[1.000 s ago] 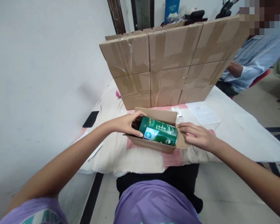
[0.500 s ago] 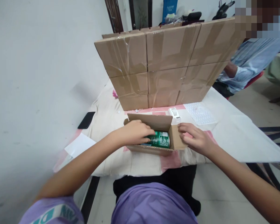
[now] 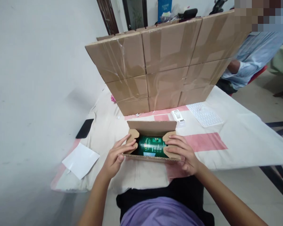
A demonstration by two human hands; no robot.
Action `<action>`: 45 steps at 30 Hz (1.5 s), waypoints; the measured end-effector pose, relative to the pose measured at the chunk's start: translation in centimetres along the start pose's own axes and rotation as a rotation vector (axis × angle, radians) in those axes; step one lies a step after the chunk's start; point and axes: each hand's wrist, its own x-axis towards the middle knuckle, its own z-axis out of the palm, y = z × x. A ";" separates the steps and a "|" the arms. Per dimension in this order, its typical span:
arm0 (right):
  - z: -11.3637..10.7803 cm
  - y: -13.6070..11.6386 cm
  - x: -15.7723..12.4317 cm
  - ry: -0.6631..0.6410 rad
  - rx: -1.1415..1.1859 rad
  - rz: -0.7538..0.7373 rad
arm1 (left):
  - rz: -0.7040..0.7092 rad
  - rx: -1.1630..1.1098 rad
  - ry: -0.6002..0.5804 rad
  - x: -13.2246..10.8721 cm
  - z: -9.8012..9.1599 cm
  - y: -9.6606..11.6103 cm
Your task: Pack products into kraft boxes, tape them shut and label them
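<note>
At the near edge of the tabletop (image 3: 238, 141), about midway along, sits a small open cardboard box (image 3: 153, 128). A green can (image 3: 152, 146) lies on its side inside it, long way across, with the label up. The box's back flap stands up behind the can.

The left hand (image 3: 116, 155) is at the box's left end. Its fingers (image 3: 128, 145) are stretched out and close together, tips resting on the rounded left flap (image 3: 132, 135), which is folded in over the can's end. The thumb is bent by the near left corner, and the hand isn't closed round anything.

The right hand (image 3: 182, 153) is at the right end. Its fingers are curled over the right flap (image 3: 169, 137) and press it in, while the thumb is down against the near wall, so the hand is clamped on that end of the box.

Both flaps reach over the can's ends, and the can's middle shows between them.

Behind the box, along the far edge, a stack of taped boxes (image 3: 165, 62) stands three high and three wide. Just in front of it there's a white tape dispenser (image 3: 178, 116), with a white bumpy sheet (image 3: 204, 114) to its right.

A black phone (image 3: 85, 128) lies on the left edge, and a white paper (image 3: 80, 160) lies near the near left corner. Something small and pink (image 3: 113, 99) is by the stack's left end, too small to tell what.

Another person's blue sleeve (image 3: 247, 66) shows past the stack's right end.
</note>
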 end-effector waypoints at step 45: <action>0.4 1.7 2.8 0.186 -0.110 0.187 | -0.110 0.779 -0.202 5.0 4.0 4.9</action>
